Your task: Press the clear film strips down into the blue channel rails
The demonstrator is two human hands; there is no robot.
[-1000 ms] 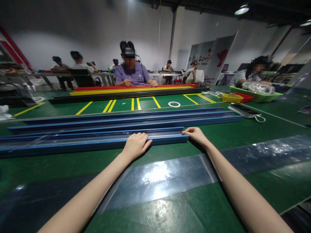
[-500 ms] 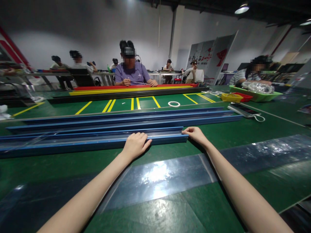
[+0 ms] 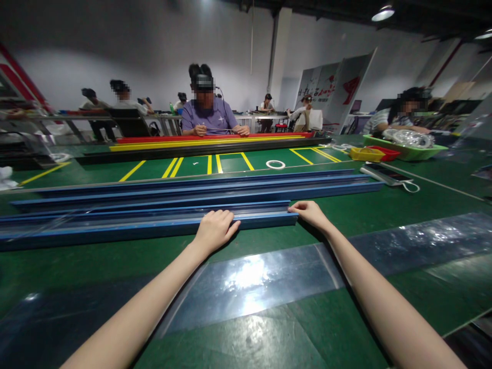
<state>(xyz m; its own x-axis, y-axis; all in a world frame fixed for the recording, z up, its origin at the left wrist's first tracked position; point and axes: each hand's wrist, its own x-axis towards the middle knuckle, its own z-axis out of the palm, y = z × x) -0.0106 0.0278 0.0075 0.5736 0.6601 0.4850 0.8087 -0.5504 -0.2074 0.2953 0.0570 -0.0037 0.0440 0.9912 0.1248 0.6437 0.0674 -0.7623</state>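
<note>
Looked midway: rested left hand (image 3: 216,230) over blue rail (image 3: 154,233), mid-frame, couldn't tell grip; pinched right hand (image 3: 309,212) together at rail's end, couldn't tell contents; had sheet (image 3: 265,284) outside, lower centre.

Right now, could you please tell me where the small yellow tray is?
In the head view, the yellow tray sits right of centre, on the table beyond the right hand, just left of the red tray.

Display panel (image 3: 315,77): black and red lettering (image 3: 322,89), too blurred to read
Neighbouring panel (image 3: 360,69): large red emblem (image 3: 350,91)
Purple shirt (image 3: 210,122): small white chest mark (image 3: 221,119), illegible
</note>
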